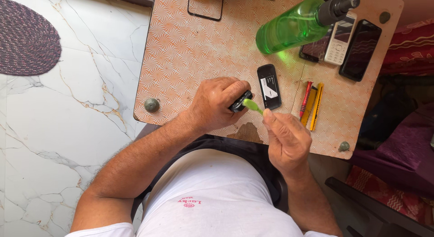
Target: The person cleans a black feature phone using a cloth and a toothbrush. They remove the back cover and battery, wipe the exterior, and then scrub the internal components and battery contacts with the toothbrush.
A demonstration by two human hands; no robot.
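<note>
My left hand (212, 105) has its fingers wrapped tight around a small dark device (240, 101), only the black end of it showing past my knuckles at about three o'clock from the fist. My right hand (285, 138) pinches the handle of a light green brush (252, 105) between thumb and fingertips, fingers narrow and closed on it, the brush head touching the exposed end of the device. Both hands sit over the near edge of the bench (190, 51). To do this brushing well, I judge I should keep the left grip steady and low, let only the tip of the bristles work the edge, and use short light strokes so nothing is pushed deeper in. The device looks black and glossy with a rounded corner; most of it is hidden inside my fist, so I cannot tell its full shape. Just beyond, at twelve o'clock from the brush, a small black rectangular part with a white label (269, 86) lies flat. At two o'clock from my right hand lie a red pen (305, 99) and a yellow tool (316, 100), side by side. Farther at one o'clock, a green spray bottle (298, 24) lies tilted beside a white keypad phone (340, 38) and a black phone (360, 49).
</note>
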